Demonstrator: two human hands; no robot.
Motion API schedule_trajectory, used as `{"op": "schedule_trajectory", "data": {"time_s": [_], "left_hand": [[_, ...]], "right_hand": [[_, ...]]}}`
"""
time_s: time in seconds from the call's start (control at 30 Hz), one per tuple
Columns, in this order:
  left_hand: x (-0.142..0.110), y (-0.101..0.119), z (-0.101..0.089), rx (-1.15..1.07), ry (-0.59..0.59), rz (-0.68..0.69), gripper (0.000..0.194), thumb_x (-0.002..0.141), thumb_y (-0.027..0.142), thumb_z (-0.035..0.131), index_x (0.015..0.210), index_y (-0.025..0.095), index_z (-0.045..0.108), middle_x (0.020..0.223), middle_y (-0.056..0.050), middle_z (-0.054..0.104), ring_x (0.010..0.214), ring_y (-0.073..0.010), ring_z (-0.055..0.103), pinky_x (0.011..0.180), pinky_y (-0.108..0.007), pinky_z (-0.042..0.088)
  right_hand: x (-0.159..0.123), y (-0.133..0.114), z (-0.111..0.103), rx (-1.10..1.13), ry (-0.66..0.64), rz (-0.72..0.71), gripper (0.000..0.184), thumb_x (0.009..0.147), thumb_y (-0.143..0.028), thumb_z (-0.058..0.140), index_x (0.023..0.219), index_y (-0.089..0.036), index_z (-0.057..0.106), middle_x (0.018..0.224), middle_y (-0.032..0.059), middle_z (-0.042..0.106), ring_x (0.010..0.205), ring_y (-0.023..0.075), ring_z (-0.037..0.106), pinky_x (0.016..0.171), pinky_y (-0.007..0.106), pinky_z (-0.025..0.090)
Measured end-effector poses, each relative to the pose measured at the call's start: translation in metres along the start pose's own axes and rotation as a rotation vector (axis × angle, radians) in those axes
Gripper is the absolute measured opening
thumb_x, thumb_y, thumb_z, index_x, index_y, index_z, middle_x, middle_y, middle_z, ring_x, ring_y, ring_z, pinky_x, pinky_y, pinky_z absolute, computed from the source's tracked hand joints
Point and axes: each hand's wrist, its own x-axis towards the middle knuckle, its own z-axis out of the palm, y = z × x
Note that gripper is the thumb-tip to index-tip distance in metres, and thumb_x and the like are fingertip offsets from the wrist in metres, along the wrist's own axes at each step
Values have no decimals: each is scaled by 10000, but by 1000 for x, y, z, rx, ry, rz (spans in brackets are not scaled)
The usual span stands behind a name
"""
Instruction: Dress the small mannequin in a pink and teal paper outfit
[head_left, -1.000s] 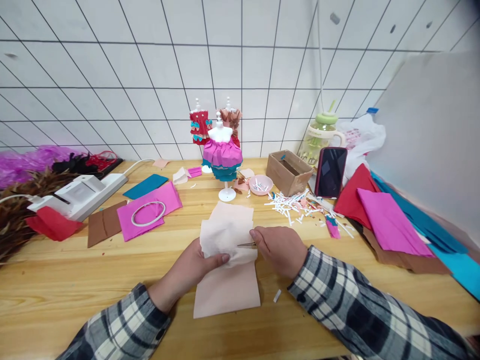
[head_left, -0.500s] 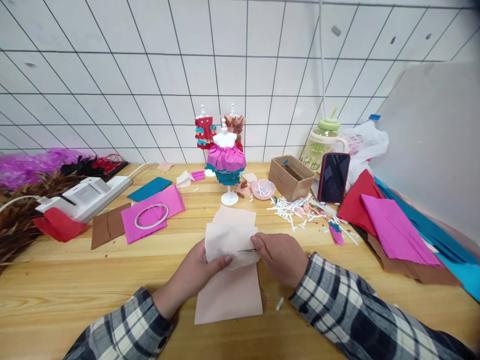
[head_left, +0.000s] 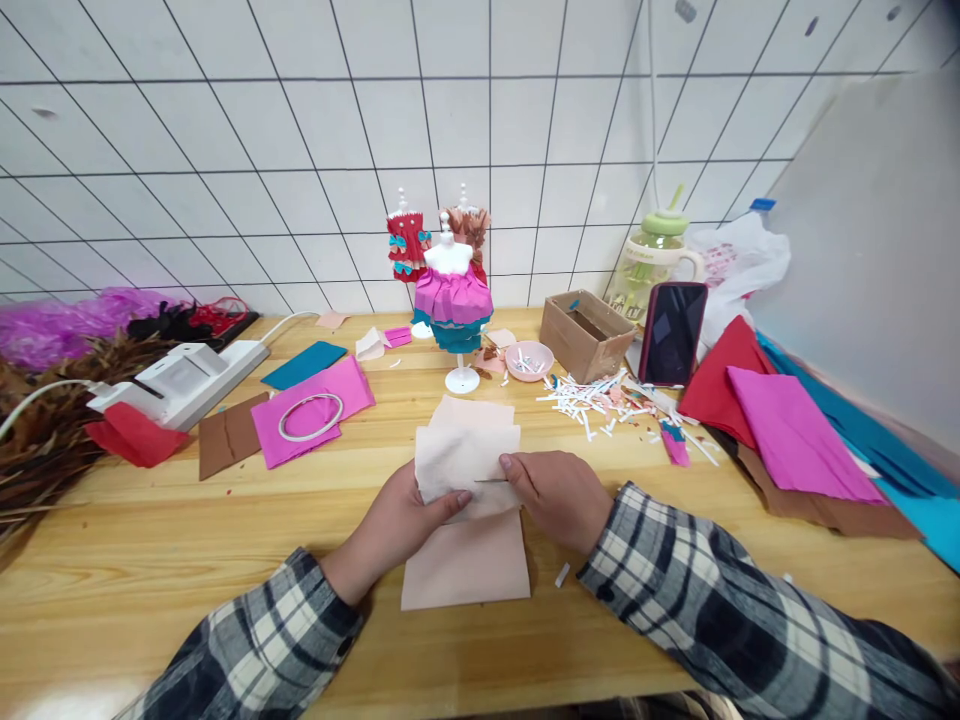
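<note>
My left hand (head_left: 409, 510) grips a small pale cream sheet (head_left: 457, 455), thumb on top and the other fingers hidden beneath. Its surface looks slightly creased, like crepe paper or thin cloth. My right hand (head_left: 559, 490) is closed in a pinch at the sheet's right edge. From its fingertips a thin dark needle (head_left: 491, 481) appears to lie across the sheet; its far end is too fine to make out. Under both hands a larger pale pink sheet (head_left: 472, 565) rests on the wooden table (head_left: 300, 640).
Behind my hands stands a mini dress form (head_left: 450, 300) in pink and teal, two more behind it. Rightward are a pink dish (head_left: 529, 362), a cardboard box (head_left: 589, 335), paper scraps (head_left: 592, 400), a phone (head_left: 673, 335) and coloured sheets (head_left: 802, 430). A power strip (head_left: 217, 380) and a ring (head_left: 310, 437) lie left.
The camera view has tilted slightly, so the table and my hands sit a little higher in the picture. Both hands keep their hold on the cream sheet, with little visible change.
</note>
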Motion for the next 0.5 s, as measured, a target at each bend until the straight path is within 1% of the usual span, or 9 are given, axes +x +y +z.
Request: {"op": "schedule_trajectory", "data": {"time_s": [0.27, 0.5], "left_hand": [[0, -4, 0, 100, 38, 44, 518, 760, 439, 700, 1181, 144, 634, 1235, -109, 677, 1091, -308, 641, 982, -433, 475], [0, -5, 0, 100, 30, 37, 520, 773, 432, 688, 1194, 134, 622, 1247, -111, 670, 1095, -293, 646, 984, -418, 482]], "right_hand": [[1, 0, 0, -9, 5, 16, 537, 1036, -400, 171, 871, -229, 653, 870, 37, 728, 791, 178, 648, 621, 289, 303], [4, 2, 2, 11, -32, 20, 535, 1034, -415, 176, 889, -233, 657, 888, 42, 725, 816, 182, 645, 637, 284, 313]]}}
